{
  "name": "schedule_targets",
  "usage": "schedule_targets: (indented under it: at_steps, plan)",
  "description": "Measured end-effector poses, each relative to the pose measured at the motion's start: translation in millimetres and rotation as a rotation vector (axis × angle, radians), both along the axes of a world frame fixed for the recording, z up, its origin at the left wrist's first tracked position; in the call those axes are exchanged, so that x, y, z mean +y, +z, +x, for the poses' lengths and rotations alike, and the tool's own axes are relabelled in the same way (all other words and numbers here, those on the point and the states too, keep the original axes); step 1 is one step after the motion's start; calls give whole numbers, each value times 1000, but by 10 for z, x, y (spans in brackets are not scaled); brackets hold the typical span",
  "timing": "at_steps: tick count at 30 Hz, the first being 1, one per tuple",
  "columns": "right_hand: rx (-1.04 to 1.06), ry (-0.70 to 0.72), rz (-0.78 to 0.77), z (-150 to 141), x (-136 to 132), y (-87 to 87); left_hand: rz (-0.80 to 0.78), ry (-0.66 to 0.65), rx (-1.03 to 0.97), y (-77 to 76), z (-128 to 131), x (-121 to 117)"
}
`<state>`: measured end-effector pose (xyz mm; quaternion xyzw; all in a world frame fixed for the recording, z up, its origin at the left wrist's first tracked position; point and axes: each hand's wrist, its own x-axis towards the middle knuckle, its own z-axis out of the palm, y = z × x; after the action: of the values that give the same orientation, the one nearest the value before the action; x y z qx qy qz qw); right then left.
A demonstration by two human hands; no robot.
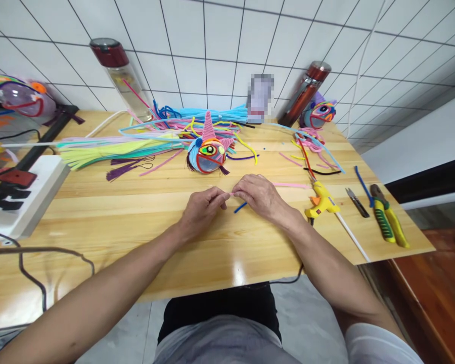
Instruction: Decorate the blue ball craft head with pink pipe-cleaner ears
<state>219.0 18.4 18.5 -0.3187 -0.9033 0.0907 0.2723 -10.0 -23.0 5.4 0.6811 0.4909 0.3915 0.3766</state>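
Between my two hands, above the wooden table [167,273], runs a pink pipe cleaner [232,194]. My left hand [207,207] pinches one end of it between thumb and forefinger. Close against it, my right hand [258,194] pinches the same pipe cleaner, and a longer pink stretch [293,185] shows beyond that hand; whether it is the same piece I cannot tell. A short blue pipe cleaner [240,208] lies by my right fingers. Just behind the hands sits a round clear ornament [209,161] wrapped in colourful pipe cleaners, with a pink cone on top.
Bundles of pipe cleaners [144,146] spread along the back, near a glass bottle [127,83] and a red flask [307,91]. On the right lie a yellow glue gun [322,199], small snips [357,203] and pliers [387,217]. A power strip [34,197] stands left.
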Motion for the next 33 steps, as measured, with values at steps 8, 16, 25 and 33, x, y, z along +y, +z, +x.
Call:
schedule_targets:
  at_steps: [8,16,25,33]
  plan:
    - [32,-14,-39,36,49,1,-61,84,-66,12,-8,10]
    - [-35,-41,10,71,92,-25,-36,62,-81,-6,-16,22]
    - [52,-69,35,53,74,31,-85,7,-130,21,8,41]
    - [74,-38,-10,-26,-34,45,-88,-22,-150,7,12,26]
